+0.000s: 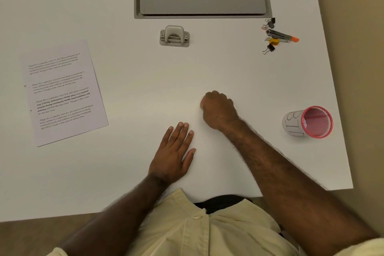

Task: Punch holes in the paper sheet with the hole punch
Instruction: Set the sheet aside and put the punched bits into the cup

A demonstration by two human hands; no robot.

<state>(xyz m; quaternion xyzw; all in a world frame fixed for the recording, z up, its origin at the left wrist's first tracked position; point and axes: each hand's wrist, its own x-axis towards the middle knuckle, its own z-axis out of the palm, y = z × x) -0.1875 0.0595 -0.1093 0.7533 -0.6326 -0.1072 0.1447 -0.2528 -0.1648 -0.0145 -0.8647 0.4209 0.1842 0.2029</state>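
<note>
The hole punch [174, 36] sits upright on the white desk [128, 168], just in front of the grey cable hatch [202, 1], its long axis running left to right and parallel to the hatch.

The paper sheet [63, 92] lies flat, well to the left of the punch and nearer the person. Its long axis is tilted, the top leaning away to the left, and two small holes show along its left edge.

Nearer than the punch, the left hand [173, 154] rests palm down with fingers spread flat, holding nothing. The right hand [219, 110] is curled into a loose fist on the desk — whether it holds anything cannot be told.

Right of the punch lie binder clips [270, 48], a stapler [279, 35] and a pink mesh cup [311, 122] on its side.
</note>
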